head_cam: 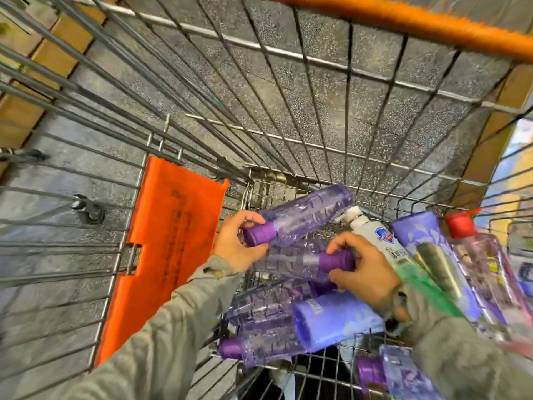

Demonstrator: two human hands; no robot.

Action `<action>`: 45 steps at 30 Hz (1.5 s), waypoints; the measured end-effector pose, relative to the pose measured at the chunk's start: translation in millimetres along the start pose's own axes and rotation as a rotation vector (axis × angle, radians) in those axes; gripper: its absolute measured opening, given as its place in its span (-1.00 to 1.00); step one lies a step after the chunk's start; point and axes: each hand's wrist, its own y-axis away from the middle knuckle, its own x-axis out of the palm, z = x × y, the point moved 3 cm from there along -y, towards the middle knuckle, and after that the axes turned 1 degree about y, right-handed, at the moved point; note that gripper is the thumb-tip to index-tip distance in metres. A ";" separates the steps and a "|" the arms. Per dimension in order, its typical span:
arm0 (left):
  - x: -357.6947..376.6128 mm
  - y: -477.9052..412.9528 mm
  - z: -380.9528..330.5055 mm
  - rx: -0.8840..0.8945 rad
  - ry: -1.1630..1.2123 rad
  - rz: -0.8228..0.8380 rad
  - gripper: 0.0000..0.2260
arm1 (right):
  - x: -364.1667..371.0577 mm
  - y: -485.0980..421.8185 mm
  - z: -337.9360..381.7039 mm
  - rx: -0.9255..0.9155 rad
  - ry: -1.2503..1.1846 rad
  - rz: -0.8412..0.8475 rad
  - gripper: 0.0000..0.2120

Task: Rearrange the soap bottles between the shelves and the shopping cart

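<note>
A speckled grey floor [331, 90] shows through the wire walls of a shopping cart [288, 51], seen from above, with yellow-brown boards at the left edge.

In the cart's basket, the left hand [233, 243] has its fingers and thumb curled round the purple cap of a clear purple bottle [305, 215]. This bottle is raised above the pile and tilted, base pointing away and up. Just below it, the right hand [366, 272] clasps the purple cap of a second purple bottle [288, 261], which lies on its side across the heap, base toward the left. The 2 bottles sit close together, one over the other.

Under them lie more clear purple bottles, the lowest [259, 347] against the near wire edge, and a lilac opaque bottle [331, 319] resting on its side beneath the right wrist. Beside the right hand stands a white pump bottle [372, 232], leaning, and to its right a lilac leaf-print bottle [418, 229] and a red-capped clear bottle [487, 269]. Both arms wear grey sleeves [173, 342].

An orange plastic flap [173, 241] hangs inside the cart's left wall, and an orange rim [403, 18] runs along the top. The frame is motion-blurred.
</note>
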 end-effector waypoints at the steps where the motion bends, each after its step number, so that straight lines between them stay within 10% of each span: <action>1: -0.7 1.4 -0.9 0.018 -0.015 0.004 -0.51 | 1.1 2.2 -0.6 0.014 -0.036 -0.025 -0.68; 17: -18.5 15.1 -113.7 0.330 -0.267 -0.172 -0.76 | -19.0 43.8 56.6 0.070 -0.141 -0.359 -0.67; 34: -104.7 120.7 -225.7 0.423 -0.244 -0.010 -0.55 | -46.8 164.4 192.4 -0.113 0.443 -0.438 -0.81; 45: -159.7 197.4 -297.6 0.494 -0.348 0.051 -0.77 | -72.2 265.9 256.0 -0.035 0.548 -0.566 -0.84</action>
